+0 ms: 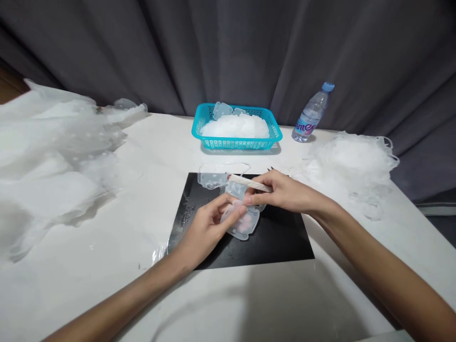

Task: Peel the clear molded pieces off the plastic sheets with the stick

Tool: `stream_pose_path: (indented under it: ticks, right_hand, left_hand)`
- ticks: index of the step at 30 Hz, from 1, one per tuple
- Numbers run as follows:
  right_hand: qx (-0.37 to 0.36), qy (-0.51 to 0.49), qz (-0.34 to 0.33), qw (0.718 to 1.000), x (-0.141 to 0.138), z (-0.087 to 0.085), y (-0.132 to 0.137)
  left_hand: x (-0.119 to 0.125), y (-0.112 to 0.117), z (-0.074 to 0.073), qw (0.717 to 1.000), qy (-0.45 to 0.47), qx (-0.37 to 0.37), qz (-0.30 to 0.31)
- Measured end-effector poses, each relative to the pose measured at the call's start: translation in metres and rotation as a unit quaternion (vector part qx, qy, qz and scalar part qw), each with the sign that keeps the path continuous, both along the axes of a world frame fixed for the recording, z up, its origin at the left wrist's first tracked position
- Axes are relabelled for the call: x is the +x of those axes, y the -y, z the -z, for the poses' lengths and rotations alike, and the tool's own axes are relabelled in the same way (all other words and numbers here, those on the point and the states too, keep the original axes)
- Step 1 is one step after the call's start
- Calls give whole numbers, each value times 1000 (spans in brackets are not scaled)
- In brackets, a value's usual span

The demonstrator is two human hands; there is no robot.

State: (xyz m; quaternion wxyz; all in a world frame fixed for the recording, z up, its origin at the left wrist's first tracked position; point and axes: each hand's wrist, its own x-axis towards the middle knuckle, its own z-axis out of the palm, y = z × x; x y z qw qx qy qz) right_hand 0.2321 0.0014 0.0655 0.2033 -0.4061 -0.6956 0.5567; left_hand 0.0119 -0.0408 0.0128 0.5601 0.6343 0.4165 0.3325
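Note:
Over the black mat (281,237), my left hand (210,223) grips a translucent, rounded plastic piece (245,225) between thumb and fingers. Across my right hand (285,190) lies a slim white stick-like tool (249,182) with a reddish spot at its far end; its exact kind is unclear. The right thumb and fingertips also touch the upper edge of the plastic piece, close to the left fingertips. Behind the hands, another translucent plastic piece (213,179) rests at the mat's back edge. Part of the held piece is hidden by my fingers.
A turquoise basket (237,144) at the back holds white material and translucent pieces. Right of it stands a water bottle (311,116). White translucent heaps lie on the left (60,156) and right (352,161) of the white table (149,294). A dark curtain (231,52) hangs behind.

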Motion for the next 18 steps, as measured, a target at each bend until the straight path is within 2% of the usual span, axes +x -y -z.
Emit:
stream_pose_path:
  ticks: [2,4,5,7,8,9,11,13,14,16,18]
  right_hand:
    - [6,11,-13,1000,1,0,0]
    - [49,80,-1,996,-1,4,2]
    - [88,141,23,986,-4,7,4]
    - [170,279,71,942,-9,13,8]
    - [199,339,83,916,-12,15,10]
    - [218,384,85,893,-13,16,11]
    - [230,436,79,866,-14,16,12]
    - [236,447,91,858,-11,12,10]
    - [233,434,89,866,-8,9,8]
    - [207,374,64,902,-1,4,3]
    - [168,293,45,940,7,-1,-1]
  left_hand:
    - [0,5,-1,997,-54,48,-2]
    - [-1,11,2,978,-117,173,21]
    - [-3,14,4,956,-142,254,45]
    - [-7,19,9,903,-170,384,90]
    - [-9,20,11,887,-172,415,102]
    - [-11,20,13,883,-174,424,102]
    - [-14,17,13,903,-174,385,78]
    - [-15,11,11,933,-177,312,27]
    - [-15,8,10,946,-177,270,-2]
    - [-13,2,7,968,-159,190,-49]
    - [-11,-2,6,983,-119,125,-63]
